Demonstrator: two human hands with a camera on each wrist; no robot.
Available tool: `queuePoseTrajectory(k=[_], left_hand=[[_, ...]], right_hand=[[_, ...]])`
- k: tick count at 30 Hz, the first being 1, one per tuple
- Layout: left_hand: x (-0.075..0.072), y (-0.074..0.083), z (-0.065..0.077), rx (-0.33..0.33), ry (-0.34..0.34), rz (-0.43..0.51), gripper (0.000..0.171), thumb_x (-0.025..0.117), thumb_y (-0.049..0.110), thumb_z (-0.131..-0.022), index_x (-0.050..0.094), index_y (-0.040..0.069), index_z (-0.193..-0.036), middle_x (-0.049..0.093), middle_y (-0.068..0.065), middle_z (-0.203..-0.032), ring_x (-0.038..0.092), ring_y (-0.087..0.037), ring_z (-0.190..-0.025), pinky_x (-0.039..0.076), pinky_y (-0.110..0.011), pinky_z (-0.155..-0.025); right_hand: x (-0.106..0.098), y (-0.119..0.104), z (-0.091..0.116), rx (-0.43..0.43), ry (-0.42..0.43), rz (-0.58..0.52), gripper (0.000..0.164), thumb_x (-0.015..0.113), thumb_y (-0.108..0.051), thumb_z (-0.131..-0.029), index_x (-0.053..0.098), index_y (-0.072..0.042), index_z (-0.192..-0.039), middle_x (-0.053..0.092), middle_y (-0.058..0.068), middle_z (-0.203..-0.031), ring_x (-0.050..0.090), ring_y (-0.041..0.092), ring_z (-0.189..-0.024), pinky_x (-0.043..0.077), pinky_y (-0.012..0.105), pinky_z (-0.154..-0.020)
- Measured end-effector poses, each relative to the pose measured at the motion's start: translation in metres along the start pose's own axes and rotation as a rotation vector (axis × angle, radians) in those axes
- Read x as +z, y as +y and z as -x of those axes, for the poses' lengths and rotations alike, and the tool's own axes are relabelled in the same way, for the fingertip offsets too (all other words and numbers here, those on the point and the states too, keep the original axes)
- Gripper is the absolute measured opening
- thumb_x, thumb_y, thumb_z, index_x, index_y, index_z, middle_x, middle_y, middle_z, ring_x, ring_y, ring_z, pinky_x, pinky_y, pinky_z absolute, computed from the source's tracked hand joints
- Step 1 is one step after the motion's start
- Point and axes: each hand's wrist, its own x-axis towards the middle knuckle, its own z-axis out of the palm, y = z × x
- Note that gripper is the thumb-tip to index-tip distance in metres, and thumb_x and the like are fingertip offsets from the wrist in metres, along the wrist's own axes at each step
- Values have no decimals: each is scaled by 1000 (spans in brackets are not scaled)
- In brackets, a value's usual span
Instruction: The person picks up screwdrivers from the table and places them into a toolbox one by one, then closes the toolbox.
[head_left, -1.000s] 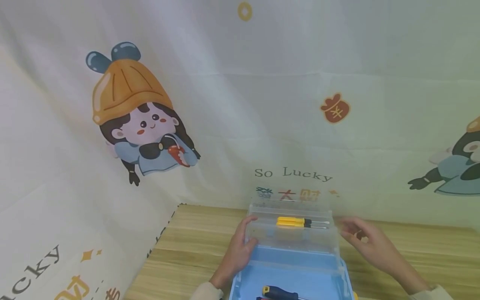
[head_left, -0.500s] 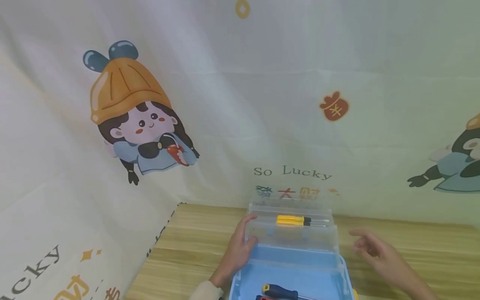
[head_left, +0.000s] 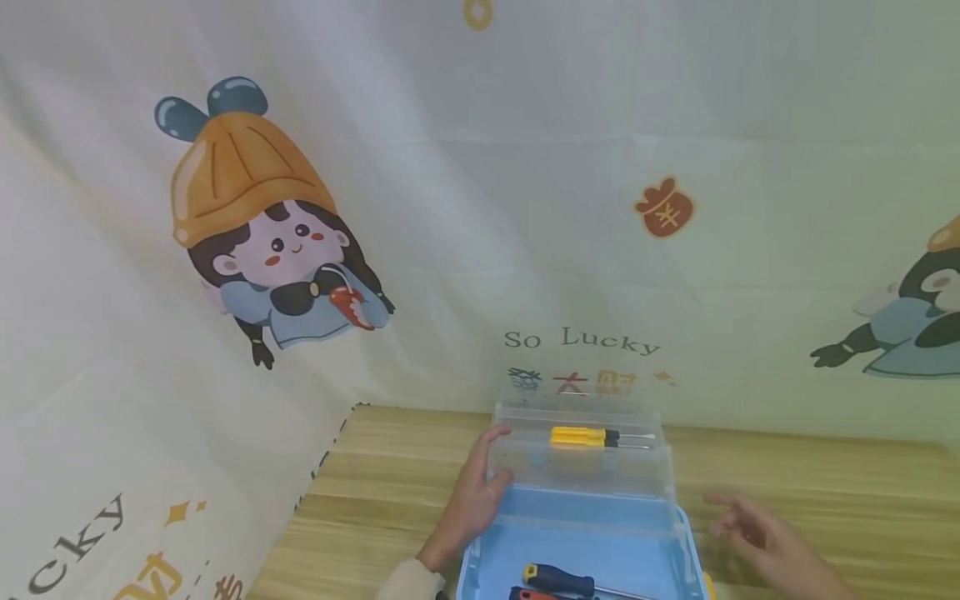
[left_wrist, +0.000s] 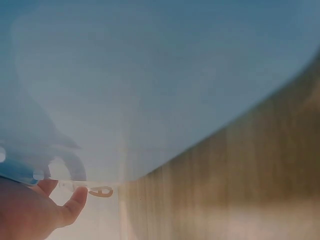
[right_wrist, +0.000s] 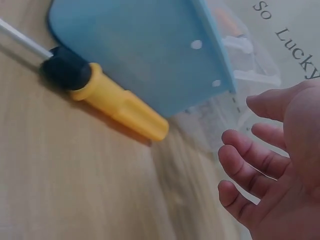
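My left hand [head_left: 476, 492] holds the left edge of a clear plastic tray [head_left: 630, 479] at the back of a blue toolbox [head_left: 502, 554]. Two yellow-handled screwdrivers [head_left: 588, 437] lie side by side in that tray. Inside the box are a screwdriver with a dark blue handle [head_left: 558, 578] and a red-handled tool [head_left: 532, 593], cut off by the frame. To the right of the box my right hand [head_left: 757, 533] hovers with loosely bent fingers, holding nothing. The right wrist view has a larger yellow-handled screwdriver [right_wrist: 122, 105] on the table beside the box's outer wall.
The wooden table [head_left: 390, 475] runs back to a pale printed cloth [head_left: 450, 208] that hangs behind and at the left. Much of the left wrist view is taken up by the blue box wall [left_wrist: 140, 90].
My right hand has drawn away from the tray's right edge, moving right and toward me. The left hand stays on the tray. The head view has shifted slightly.
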Motion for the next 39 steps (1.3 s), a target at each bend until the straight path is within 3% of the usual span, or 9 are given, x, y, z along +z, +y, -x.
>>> queuePoseTrajectory(k=[3,9,12,15,19,26,32,35,39], left_hand=[[0,0,1,14,2,1,56,52,5,-94,40,23,-146,33,-10,-158,29,-33,-147,23,-59,-118],[0,1,1,8,5,-1,56,53,5,-94,41,24,-145,32,-9,-159,27,-34,-147,22,-61,-118],[0,2,1,10,7,-1,57,53,4,-94,41,24,-145,32,-10,-159,27,-34,-147,22,-61,-117],[1,3,1,17,8,6,57,54,4,-94,40,23,-146,32,-11,-159,27,-35,-147,22,-62,-117],[1,3,1,14,13,12,57,54,4,-93,41,23,-145,32,-11,-159,27,-35,-147,22,-62,-117],[2,1,0,-1,12,-6,56,54,6,-93,41,26,-144,35,-10,-157,31,-34,-145,25,-61,-116],[2,0,0,9,22,-6,56,54,5,-93,42,24,-144,35,-11,-157,32,-35,-145,26,-61,-116],[3,1,1,16,22,-8,56,54,5,-93,42,25,-144,34,-10,-158,30,-34,-146,24,-61,-117],[3,1,2,11,25,-10,56,55,6,-94,43,27,-143,34,-8,-159,29,-34,-147,23,-61,-117]], right_hand=[[0,3,5,42,-51,-53,35,55,2,-96,47,9,-130,65,0,-93,62,3,-85,55,22,-67],[0,12,16,88,-167,-243,38,51,3,-99,51,-8,-135,63,3,-93,63,6,-87,56,23,-70],[1,16,19,116,-220,-341,36,48,3,-99,51,-5,-134,63,3,-94,63,7,-87,56,23,-74],[4,20,21,77,-234,-381,41,46,7,-98,53,-13,-133,63,2,-94,62,7,-86,54,22,-71],[10,25,24,29,-212,-361,50,47,10,-96,53,-22,-133,63,-3,-94,62,5,-84,52,21,-68],[18,27,30,47,-182,-349,32,48,7,-98,52,2,-129,60,-13,-96,59,3,-80,52,23,-64],[23,25,33,45,-150,-376,34,51,8,-95,55,-3,-127,56,-16,-94,56,2,-76,50,24,-60],[24,22,34,89,-135,-340,36,56,5,-94,57,-12,-126,54,-16,-91,53,1,-71,48,24,-57],[22,18,34,228,-149,-321,32,59,-3,-94,59,-15,-124,52,-14,-89,50,1,-68,45,23,-56]])
